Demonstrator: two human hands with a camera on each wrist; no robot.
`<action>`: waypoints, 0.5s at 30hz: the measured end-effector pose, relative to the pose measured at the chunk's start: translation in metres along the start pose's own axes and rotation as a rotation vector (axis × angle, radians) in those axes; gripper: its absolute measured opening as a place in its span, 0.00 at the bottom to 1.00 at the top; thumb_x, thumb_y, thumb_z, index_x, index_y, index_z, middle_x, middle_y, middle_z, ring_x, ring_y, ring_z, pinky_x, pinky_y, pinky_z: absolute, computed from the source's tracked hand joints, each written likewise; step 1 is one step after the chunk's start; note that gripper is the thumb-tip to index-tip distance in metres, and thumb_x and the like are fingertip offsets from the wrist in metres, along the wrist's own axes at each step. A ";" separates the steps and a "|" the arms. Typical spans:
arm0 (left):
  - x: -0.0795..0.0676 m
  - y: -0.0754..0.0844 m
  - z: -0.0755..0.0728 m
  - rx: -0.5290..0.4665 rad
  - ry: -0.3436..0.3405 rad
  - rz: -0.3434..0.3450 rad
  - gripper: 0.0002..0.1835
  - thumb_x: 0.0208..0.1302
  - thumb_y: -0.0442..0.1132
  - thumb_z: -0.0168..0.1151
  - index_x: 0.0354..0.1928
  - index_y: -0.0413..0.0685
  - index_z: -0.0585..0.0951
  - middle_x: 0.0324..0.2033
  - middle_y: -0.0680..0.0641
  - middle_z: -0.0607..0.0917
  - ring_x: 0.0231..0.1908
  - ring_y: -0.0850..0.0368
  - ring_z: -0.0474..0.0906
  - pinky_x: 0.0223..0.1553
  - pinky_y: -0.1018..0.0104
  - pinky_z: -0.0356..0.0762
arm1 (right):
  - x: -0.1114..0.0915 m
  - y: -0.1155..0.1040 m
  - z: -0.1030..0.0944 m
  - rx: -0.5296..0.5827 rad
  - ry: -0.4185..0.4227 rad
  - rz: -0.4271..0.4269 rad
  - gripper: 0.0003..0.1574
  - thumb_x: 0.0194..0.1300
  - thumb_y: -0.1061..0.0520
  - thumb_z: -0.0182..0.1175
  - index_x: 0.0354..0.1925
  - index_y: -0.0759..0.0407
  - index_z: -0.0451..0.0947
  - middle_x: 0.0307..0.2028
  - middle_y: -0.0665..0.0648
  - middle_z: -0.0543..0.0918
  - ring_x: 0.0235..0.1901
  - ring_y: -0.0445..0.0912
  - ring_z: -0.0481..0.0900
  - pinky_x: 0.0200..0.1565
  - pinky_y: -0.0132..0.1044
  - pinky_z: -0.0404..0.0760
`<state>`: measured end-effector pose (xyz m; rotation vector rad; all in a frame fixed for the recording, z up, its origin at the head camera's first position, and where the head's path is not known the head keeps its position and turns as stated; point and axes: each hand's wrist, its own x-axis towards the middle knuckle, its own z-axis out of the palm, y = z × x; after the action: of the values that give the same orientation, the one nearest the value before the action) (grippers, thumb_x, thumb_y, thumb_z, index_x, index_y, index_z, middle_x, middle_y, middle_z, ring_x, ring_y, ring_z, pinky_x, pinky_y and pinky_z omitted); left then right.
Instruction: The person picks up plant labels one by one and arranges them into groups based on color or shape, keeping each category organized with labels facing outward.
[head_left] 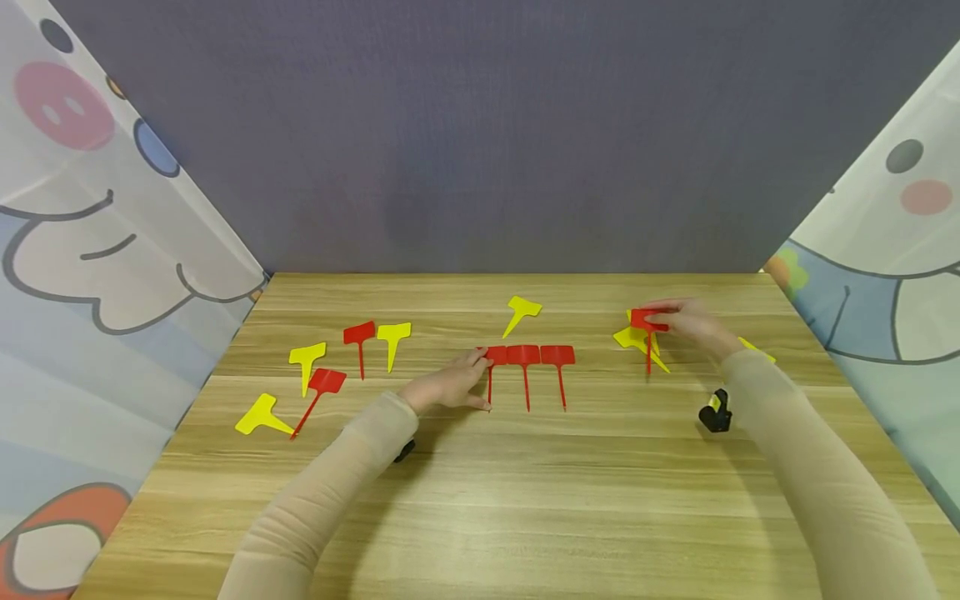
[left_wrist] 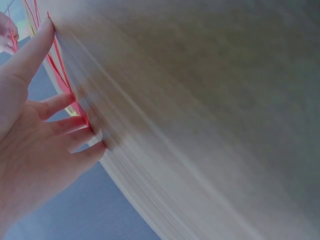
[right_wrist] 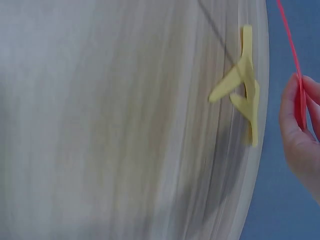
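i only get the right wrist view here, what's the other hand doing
Observer: The left hand touches the leftmost red tag in a row of three, with fingers at its head and the thumb by its stem tip.
Operator: ok, so besides that row and the held red tag in the right hand, any more red ones
Observer: Yes, two lie on the table to the left of the row: a farther red tag, and a slanted red tag nearer the person.
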<state>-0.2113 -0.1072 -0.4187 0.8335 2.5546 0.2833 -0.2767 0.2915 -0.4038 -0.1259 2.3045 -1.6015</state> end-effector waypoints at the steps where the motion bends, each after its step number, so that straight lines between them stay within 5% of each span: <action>1: 0.000 0.000 0.000 0.002 0.000 0.000 0.44 0.56 0.53 0.57 0.65 0.35 0.52 0.67 0.38 0.42 0.66 0.43 0.39 0.64 0.52 0.43 | 0.000 0.000 0.002 0.001 -0.012 -0.005 0.29 0.56 0.51 0.61 0.53 0.64 0.71 0.36 0.44 0.78 0.33 0.32 0.75 0.38 0.28 0.76; 10: 0.001 -0.001 0.001 0.002 -0.007 -0.001 0.44 0.56 0.54 0.57 0.65 0.35 0.51 0.67 0.38 0.42 0.66 0.44 0.39 0.64 0.53 0.43 | 0.006 -0.009 0.025 -0.090 0.002 0.099 0.34 0.58 0.55 0.59 0.58 0.71 0.63 0.42 0.51 0.77 0.33 0.32 0.75 0.41 0.32 0.76; 15: 0.001 -0.001 0.001 -0.003 -0.011 -0.007 0.44 0.56 0.53 0.57 0.65 0.35 0.51 0.67 0.38 0.42 0.66 0.44 0.38 0.64 0.52 0.43 | 0.005 -0.012 0.033 -0.143 -0.001 0.099 0.32 0.57 0.54 0.60 0.57 0.68 0.66 0.39 0.48 0.77 0.27 0.32 0.71 0.32 0.29 0.73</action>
<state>-0.2125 -0.1070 -0.4199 0.8231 2.5459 0.2799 -0.2726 0.2561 -0.4047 -0.0454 2.3841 -1.3896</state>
